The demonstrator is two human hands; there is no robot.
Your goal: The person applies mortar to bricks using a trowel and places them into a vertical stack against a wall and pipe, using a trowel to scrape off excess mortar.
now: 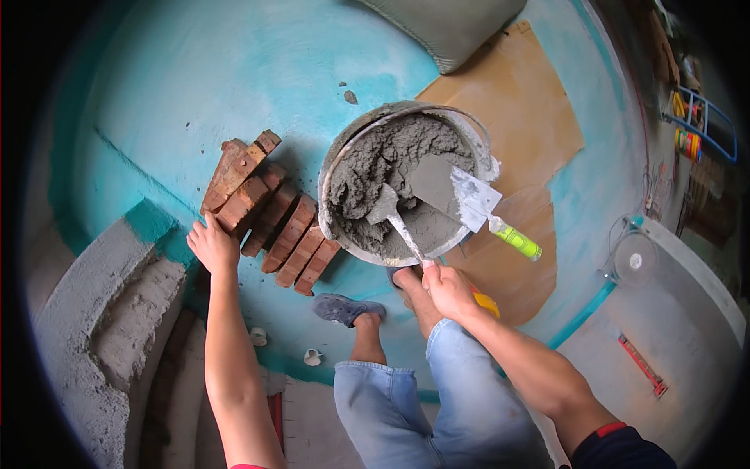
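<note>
My left hand is at the near end of a row of loose red bricks. Its fingers are closed on the end of one brick; the thumb is hard to make out. In my right hand is a trowel, gripped by its handle, with the small, mortar-smeared blade down in the grey mortar. That mortar fills much of a round bucket. A wide putty knife with a bright green handle leans over the bucket's right side, its blade partly coated in mortar.
A sheet of brown cardboard lies right of the bucket on the turquoise floor. At the top sits a full grey-green sack. A rough concrete ledge runs along the left. A red spirit level rests at right.
</note>
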